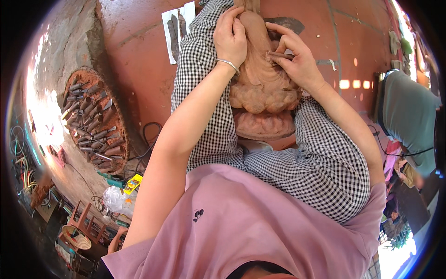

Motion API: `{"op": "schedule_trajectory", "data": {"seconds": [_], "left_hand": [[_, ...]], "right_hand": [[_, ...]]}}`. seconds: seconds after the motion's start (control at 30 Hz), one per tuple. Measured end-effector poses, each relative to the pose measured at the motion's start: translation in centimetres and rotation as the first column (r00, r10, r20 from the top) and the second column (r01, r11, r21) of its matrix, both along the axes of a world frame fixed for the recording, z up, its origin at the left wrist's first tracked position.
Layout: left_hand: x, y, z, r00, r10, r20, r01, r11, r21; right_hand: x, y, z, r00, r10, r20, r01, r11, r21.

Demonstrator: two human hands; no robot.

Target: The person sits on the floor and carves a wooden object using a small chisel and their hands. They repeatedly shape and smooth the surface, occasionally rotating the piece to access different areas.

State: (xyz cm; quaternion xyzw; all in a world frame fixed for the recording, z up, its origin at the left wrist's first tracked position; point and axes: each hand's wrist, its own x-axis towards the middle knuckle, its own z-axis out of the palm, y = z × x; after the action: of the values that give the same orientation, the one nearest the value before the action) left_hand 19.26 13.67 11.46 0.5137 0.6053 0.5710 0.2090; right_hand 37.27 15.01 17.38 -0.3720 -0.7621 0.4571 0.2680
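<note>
A brown wood carving (260,65) stands between my checked-trousered legs, with a smooth upper part, flowing grooves and a row of rounded lumps lower down. My left hand (231,39) rests against its upper left side, fingers curled over the edge to steady it. In my right hand (297,58), thumb and fingers pinch a small brown strip (281,56), perhaps folded sandpaper; its inner end touches the carved grooves. Below the lumps sits a reddish carved base (265,125).
On the left, a round tray (95,123) holds many dark-handled carving tools. Flat dark tools (174,37) lie on white paper beyond my left leg. Red floor tiles (357,51) spread to the right, near a greenish covered seat (409,111). A clear plastic bag (115,199) lies lower left.
</note>
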Motion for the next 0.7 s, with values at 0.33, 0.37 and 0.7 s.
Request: {"op": "schedule_trajectory", "data": {"seconds": [0.33,0.37,0.7], "left_hand": [[-0.3,0.7,-1.0,0.994,0.061,0.094,-0.060,0.998,-0.005],[-0.2,0.4,-0.9,0.986,0.074,0.152,-0.073,0.997,-0.014],[3.5,1.5,-5.2,0.977,0.098,0.190,-0.111,0.992,0.059]], "right_hand": [[-0.8,0.7,0.1,0.984,0.050,0.174,-0.110,0.928,0.355],[-0.8,0.2,0.5,0.973,0.052,0.225,-0.139,0.910,0.390],[0.7,0.0,-0.3,0.947,0.182,0.264,-0.307,0.753,0.582]]}}
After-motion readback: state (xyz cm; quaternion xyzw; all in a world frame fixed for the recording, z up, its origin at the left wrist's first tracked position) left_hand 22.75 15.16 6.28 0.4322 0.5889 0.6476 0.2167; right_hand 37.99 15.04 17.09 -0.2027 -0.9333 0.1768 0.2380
